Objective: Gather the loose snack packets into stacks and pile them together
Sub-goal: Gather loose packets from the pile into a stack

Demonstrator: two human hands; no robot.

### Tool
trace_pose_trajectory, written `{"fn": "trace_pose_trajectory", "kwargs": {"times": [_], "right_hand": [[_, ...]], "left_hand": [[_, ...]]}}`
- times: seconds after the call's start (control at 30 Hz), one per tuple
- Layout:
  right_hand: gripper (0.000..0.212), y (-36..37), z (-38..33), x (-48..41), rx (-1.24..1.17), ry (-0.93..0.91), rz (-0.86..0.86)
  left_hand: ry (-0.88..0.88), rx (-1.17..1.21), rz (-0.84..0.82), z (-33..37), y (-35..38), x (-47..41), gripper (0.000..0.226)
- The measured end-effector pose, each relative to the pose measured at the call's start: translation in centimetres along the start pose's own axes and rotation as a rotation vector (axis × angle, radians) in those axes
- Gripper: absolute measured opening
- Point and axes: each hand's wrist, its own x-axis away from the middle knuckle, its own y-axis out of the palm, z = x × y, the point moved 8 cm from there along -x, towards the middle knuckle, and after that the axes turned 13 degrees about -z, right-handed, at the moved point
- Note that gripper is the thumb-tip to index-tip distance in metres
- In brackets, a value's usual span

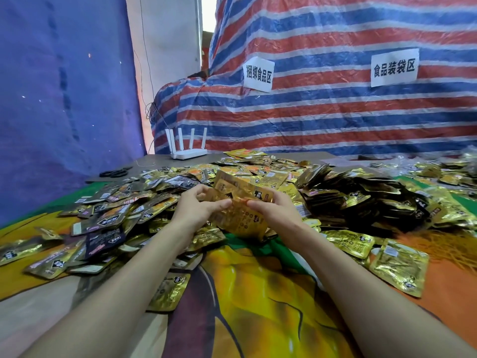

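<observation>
The left hand (198, 206) is partly closed, thumb on the near face and fingers curled behind, gripping the left edge of a bundle of packets (240, 215). The right hand (271, 206) is closed the same way on the bundle's right edge, thumb tip on the front. The bundle is held between both hands just above the bench (309, 155), near the middle of the view, with its flat gold-foil pouches fanned and unevenly aligned. Loose packets (144, 200) lie in a wide, disordered heap behind and to the left of the hands; they are crinkled and glossy, gold or dark brown, roughly rectangular with sealed edges and small printed labels. To the right, a packed row (361, 195) of pouches stands on edge, leaning together. A printed cloth (258, 293) in yellow, green and orange covers the near bench under the forearms. On the bare grey far corner stand a white four-antenna router (187, 148) and black scissors (113, 173). Behind hangs a striped tarpaulin (335, 112) of woven plastic, bearing two paper signs (393, 67).
</observation>
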Motion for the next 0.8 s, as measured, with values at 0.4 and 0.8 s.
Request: {"fn": "trace_pose_trajectory", "kwargs": {"times": [0.4,0.8], "right_hand": [[0.044,1.0,-2.0,0.3,0.023,-0.205,-0.165],[0.034,6.1,-1.0,1.0,0.064,-0.176,-0.302]], "left_hand": [[0.265,0.428,0.098,1.8,-1.0,1.0,0.071],[0.149,0.747,-0.269,1.5,2.3,1.5,0.028]]}}
